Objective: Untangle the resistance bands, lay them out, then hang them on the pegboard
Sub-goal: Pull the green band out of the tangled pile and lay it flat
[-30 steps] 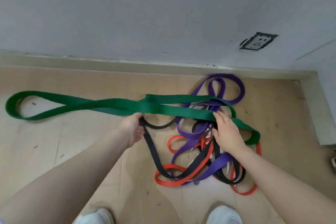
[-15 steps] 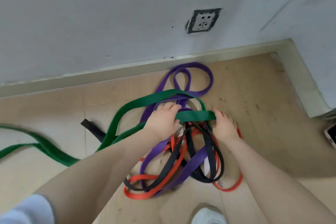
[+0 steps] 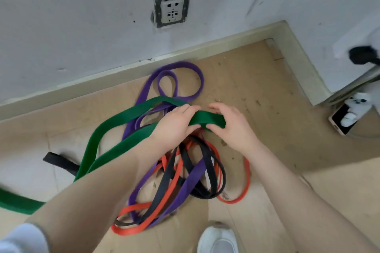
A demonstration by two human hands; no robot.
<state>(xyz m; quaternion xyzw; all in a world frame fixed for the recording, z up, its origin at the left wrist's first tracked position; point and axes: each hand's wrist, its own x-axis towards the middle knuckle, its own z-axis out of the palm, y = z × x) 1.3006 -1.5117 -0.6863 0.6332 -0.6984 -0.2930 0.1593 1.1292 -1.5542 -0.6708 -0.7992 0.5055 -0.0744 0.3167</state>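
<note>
Head view looks down on a tan floor (image 3: 257, 88) of smooth boards, meeting a grey-white wall (image 3: 82, 16) along a pale skirting (image 3: 102, 82) that turns a corner at the upper right. Both hands grip the folded end of the green band (image 3: 131, 115), a wide, flat, matte strap: the left hand (image 3: 176, 123) curls over it from above with the thumb underneath, and the right hand (image 3: 234, 123) pinches the blunt fold between thumb and curled fingers. From the hands the green band runs in two parallel lengths down and leftward across the floor, passing off the left edge. Beneath and below the hands lies the tangle: a purple band (image 3: 178, 76), flat and medium-wide, makes two rounded loops near the skirting and reappears lower in the heap; a black band (image 3: 211, 170), narrower, arcs in loops through the middle, and one black end (image 3: 57, 160) pokes out left of the green lengths; an orange band (image 3: 245, 183), thinnest of all, curves round the right side of the pile and ends in a flattened loop at the bottom. These three cross over one another many times, so their order cannot be sorted out. A square socket (image 3: 171, 9) with a dark frame sits in the wall above. At the right edge a phone (image 3: 343, 119) lies on the floor beside white objects. A white shoe (image 3: 218, 240) shows at the bottom edge.
</note>
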